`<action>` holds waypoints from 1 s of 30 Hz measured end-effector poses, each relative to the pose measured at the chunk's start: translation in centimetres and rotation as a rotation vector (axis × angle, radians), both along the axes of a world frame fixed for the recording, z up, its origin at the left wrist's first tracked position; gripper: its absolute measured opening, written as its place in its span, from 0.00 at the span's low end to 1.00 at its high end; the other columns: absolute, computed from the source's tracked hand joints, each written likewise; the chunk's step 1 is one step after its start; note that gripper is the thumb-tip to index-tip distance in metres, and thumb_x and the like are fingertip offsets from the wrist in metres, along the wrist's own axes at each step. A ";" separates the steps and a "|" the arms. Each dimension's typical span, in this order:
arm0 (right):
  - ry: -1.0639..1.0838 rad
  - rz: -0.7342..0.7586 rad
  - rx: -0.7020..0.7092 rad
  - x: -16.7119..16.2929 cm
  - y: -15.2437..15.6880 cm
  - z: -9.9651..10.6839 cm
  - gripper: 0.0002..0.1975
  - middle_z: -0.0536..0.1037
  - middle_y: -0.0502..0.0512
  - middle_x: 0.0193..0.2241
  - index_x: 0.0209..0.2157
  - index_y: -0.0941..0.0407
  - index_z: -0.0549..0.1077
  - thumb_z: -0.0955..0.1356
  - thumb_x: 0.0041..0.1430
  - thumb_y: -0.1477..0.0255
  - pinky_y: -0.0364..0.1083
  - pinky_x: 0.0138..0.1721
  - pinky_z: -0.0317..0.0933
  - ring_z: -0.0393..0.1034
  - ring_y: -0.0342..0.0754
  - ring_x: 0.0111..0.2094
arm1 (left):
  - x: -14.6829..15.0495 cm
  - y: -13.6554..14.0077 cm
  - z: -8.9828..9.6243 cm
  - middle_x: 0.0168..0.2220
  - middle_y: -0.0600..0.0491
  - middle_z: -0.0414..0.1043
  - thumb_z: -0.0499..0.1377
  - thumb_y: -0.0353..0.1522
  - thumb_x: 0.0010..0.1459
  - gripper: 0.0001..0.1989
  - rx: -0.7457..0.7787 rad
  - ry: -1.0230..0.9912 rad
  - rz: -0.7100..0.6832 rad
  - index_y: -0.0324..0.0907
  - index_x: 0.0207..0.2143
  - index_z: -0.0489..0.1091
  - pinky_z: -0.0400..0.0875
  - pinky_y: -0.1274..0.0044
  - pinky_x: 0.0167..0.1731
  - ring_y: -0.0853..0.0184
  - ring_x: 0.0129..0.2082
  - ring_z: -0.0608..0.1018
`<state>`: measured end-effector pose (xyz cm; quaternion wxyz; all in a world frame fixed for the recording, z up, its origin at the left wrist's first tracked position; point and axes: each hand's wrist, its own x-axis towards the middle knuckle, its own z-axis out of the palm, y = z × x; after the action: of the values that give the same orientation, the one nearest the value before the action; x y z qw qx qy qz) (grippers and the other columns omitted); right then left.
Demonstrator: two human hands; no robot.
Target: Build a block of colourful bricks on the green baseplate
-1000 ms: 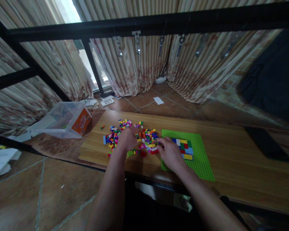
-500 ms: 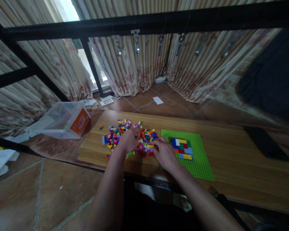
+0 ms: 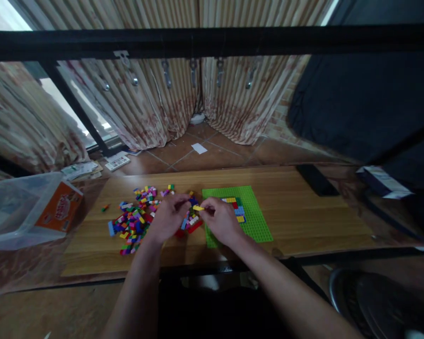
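Note:
My right hand [image 3: 221,220] pinches a yellow toy brick [image 3: 198,207] between thumb and fingertips, over the left edge of the green baseplate [image 3: 256,214]. Facing it, my left hand [image 3: 169,217] has its fingers curled above the loose bricks; whatever its fingertips hold, if anything, I cannot make out. On the baseplate sits a flat block of joined bricks [image 3: 239,212] in yellow, red, blue and other colours, partly hidden by my right hand. The pile of loose coloured bricks [image 3: 137,221] spreads left of and beneath my left hand.
A clear plastic box [image 3: 24,202] with an orange label stands left of the wooden tabletop [image 3: 304,226]. A dark flat object [image 3: 317,180] lies at the back right. A black metal bar [image 3: 212,40] with hanging clips crosses above. Papers [image 3: 79,169] lie behind the box.
The view has swung right. My right hand has lifted the yellow brick from beside the pile toward the baseplate's left edge. My left hand has come closer to it, fingers curled.

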<state>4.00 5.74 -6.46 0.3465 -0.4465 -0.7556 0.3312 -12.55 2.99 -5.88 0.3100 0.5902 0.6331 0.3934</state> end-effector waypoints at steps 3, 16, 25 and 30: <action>0.143 -0.079 -0.048 1.4 0.6 0.4 0.02 0.75 0.48 0.25 0.28 0.55 0.71 0.67 0.51 0.76 0.42 0.31 0.61 0.68 0.42 0.26 | 3.1 0.2 0.0 0.31 0.51 0.75 0.57 0.39 0.55 0.16 -0.041 -0.319 -0.052 0.37 0.42 0.72 0.70 0.77 0.31 0.68 0.30 0.75; 0.257 0.087 -0.306 7.2 1.9 0.9 0.10 0.79 0.53 0.28 0.32 0.57 0.76 0.69 0.52 0.65 0.42 0.29 0.64 0.71 0.43 0.28 | 7.8 1.5 -0.3 0.30 0.52 0.75 0.58 0.33 0.55 0.10 0.025 -0.406 -0.140 0.38 0.35 0.76 0.70 0.79 0.32 0.71 0.28 0.73; 0.048 0.099 -0.190 5.2 1.2 -0.4 0.09 0.80 0.53 0.30 0.34 0.55 0.77 0.67 0.54 0.67 0.45 0.31 0.64 0.72 0.46 0.28 | 4.0 1.1 -0.6 0.34 0.50 0.78 0.55 0.28 0.55 0.12 0.057 -0.086 0.009 0.39 0.39 0.75 0.70 0.77 0.36 0.68 0.32 0.76; -0.122 0.116 -0.127 1.9 0.3 -1.1 0.07 0.80 0.52 0.27 0.33 0.55 0.78 0.68 0.53 0.71 0.45 0.32 0.62 0.73 0.47 0.28 | -3.0 -0.5 0.5 0.32 0.50 0.78 0.54 0.27 0.54 0.11 -0.088 0.360 0.297 0.39 0.35 0.77 0.68 0.77 0.37 0.64 0.35 0.77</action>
<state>5.95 6.01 -7.56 0.2511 -0.4423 -0.7774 0.3701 -15.57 2.52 -5.35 0.1562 0.5373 0.7745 0.2950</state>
